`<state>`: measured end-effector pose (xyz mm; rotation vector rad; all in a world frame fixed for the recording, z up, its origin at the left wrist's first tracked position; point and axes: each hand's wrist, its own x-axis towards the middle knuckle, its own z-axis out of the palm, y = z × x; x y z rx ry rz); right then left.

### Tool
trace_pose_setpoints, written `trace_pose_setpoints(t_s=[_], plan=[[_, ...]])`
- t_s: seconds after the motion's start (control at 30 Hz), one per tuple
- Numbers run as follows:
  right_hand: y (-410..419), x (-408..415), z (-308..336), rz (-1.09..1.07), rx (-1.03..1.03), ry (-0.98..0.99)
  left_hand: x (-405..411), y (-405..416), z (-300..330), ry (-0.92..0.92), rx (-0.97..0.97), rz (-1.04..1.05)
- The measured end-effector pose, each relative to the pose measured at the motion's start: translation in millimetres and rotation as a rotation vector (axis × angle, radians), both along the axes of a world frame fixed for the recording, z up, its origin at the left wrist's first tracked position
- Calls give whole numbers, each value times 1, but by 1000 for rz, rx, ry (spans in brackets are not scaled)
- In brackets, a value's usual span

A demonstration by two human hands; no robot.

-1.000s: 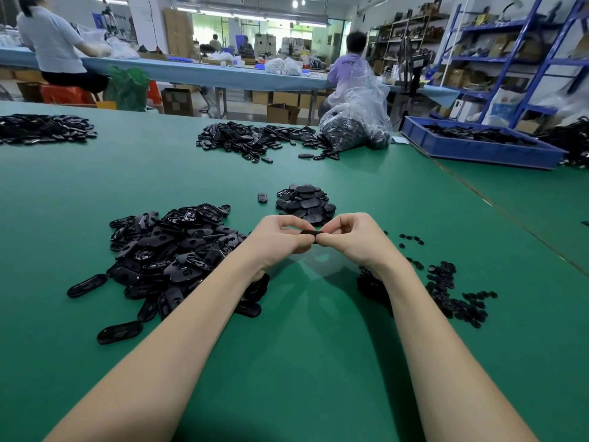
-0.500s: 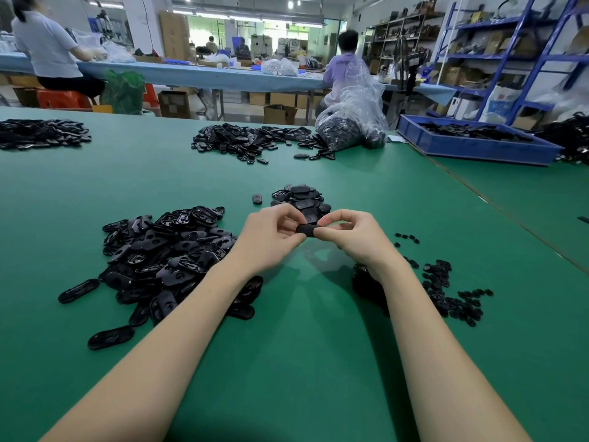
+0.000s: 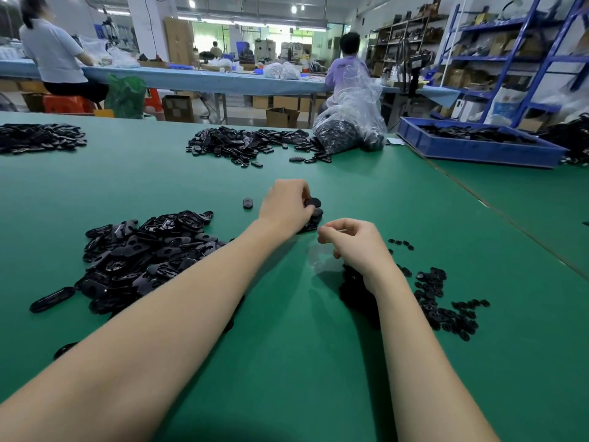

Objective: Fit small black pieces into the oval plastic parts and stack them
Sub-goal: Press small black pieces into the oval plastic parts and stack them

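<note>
Black oval parts (image 3: 153, 250) lie on a plain green table (image 3: 287, 362); the tray (image 3: 478, 151) looks blue.
</note>
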<state>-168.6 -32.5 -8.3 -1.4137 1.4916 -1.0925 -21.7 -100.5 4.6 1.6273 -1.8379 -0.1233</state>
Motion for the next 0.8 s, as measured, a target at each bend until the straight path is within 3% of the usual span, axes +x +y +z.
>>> trace_pose_setpoints(t_s=[0.3,0.5,0.7,0.8], plan=[[-2,-2,-1,26,1,-12,-8,-23,-12,-170,51,112],[0,-1,0,51,5,-14,3,20,-16,-89,-75,121],[1,5,1,84,-1,93,35,63,-11,168,-3,96],[1,14,0,134,-10,192,55,66,-5,208,36,112]])
